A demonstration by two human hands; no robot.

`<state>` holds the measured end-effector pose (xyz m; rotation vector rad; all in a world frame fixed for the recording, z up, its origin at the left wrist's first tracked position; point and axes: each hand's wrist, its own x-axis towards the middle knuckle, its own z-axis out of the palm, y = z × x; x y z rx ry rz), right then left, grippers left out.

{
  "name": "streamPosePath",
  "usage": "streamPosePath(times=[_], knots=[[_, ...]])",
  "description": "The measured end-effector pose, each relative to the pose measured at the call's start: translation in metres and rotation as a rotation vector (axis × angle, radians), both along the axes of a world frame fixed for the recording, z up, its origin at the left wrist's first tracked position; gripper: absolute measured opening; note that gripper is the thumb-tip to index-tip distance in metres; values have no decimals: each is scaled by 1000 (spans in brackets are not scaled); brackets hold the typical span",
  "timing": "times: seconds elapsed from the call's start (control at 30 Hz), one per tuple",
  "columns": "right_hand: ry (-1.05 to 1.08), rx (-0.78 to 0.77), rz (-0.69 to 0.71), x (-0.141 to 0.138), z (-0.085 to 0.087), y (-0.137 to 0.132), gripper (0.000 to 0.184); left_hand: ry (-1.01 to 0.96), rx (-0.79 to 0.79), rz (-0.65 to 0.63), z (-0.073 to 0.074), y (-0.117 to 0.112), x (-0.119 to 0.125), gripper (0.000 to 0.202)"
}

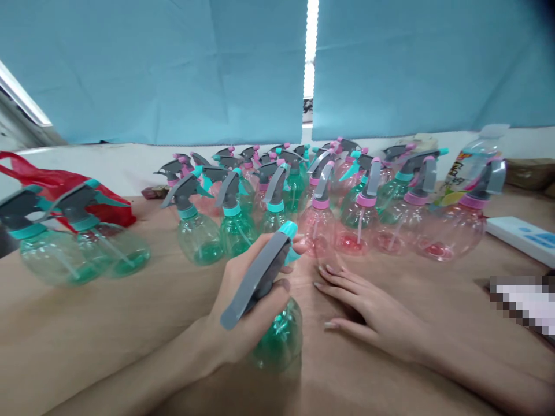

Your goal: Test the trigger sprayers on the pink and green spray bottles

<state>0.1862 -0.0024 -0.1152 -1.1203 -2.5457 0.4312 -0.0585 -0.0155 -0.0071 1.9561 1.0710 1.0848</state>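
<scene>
My left hand is wrapped round the neck of a green spray bottle with a grey head and teal nozzle. That bottle is upright, low in the middle of the view. Beside it, my right hand lies with fingers stretched out on the wooden table, holding nothing. Just beyond the fingertips stands a row of pink spray bottles with grey heads and pink collars. Green spray bottles stand ahead of my left hand.
Two more green spray bottles stand at left before a red plastic bag. More bottles crowd the back. At right are a labelled drink bottle, a white and blue box and a pixelated item. Blue sheeting hangs behind.
</scene>
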Motion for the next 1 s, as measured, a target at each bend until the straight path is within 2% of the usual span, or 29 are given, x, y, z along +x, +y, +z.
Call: streamPosePath(times=[0.23, 0.37, 0.47, 0.57, 0.73, 1.0], knots=[[-19, 5, 7, 0, 0, 0, 64, 3, 40, -23, -1, -2, -3, 21], [-10, -4, 1, 1, 0, 0, 64, -58, 19, 17, -2, -3, -1, 21], [0, -5, -1, 1, 0, 0, 62, -32, 11, 37, -3, -2, -1, 21], [19, -9, -3, 1, 0, -1, 59, -8, -11, 41, -3, 1, -2, 25], [26, -19, -9, 0, -1, 0, 58, -9, 44, 74, -2, 4, -1, 31], [22, -33, -4, 0, 1, 0, 59, 27, 13, 73, -1, 2, 0, 41]])
